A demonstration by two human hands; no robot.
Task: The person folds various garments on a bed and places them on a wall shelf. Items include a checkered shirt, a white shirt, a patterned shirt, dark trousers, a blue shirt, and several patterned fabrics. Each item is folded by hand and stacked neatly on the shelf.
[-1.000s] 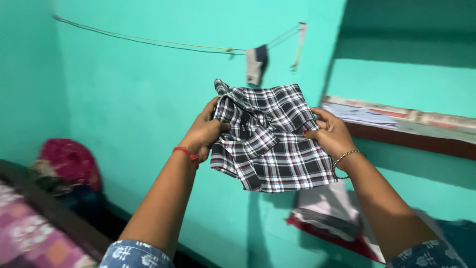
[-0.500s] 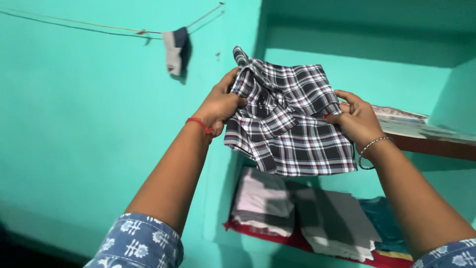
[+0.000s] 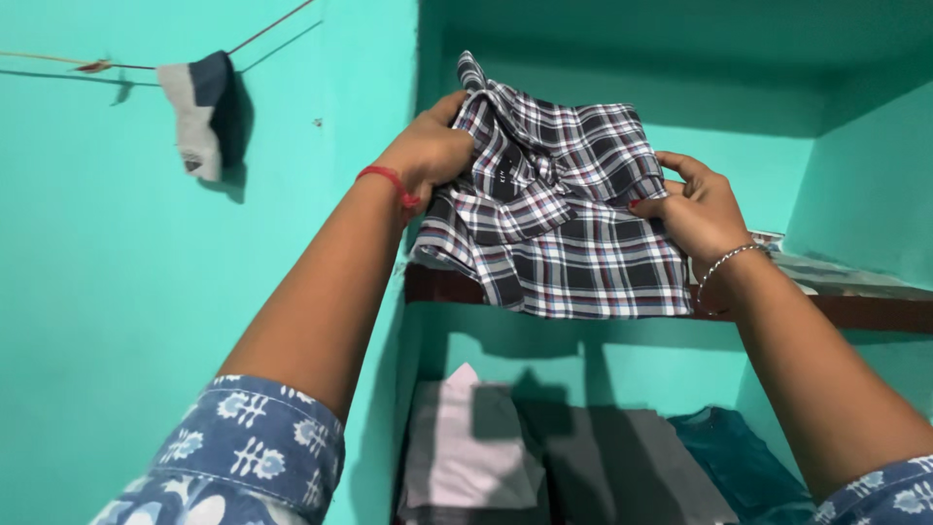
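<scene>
A folded plaid shirt [image 3: 564, 209] in black, white and red checks is held up in front of a wall niche. My left hand [image 3: 428, 151] grips its upper left edge near the collar; a red thread circles that wrist. My right hand [image 3: 695, 209] holds the shirt's right side, with a silver bracelet on the wrist. The shirt's lower edge hangs at the level of the dark wooden upper shelf [image 3: 855, 311], over its left part.
The lower shelf holds stacked folded clothes: a pale pink piece [image 3: 466, 437], a grey piece [image 3: 622, 467] and a teal piece [image 3: 748, 457]. Papers [image 3: 836, 277] lie on the upper shelf at right. A grey and navy cloth [image 3: 204, 117] hangs from a line on the turquoise wall.
The view has swung right and closer to the niche. Both hands carried the shirt forward, from in front of the plain wall to the upper shelf opening.
</scene>
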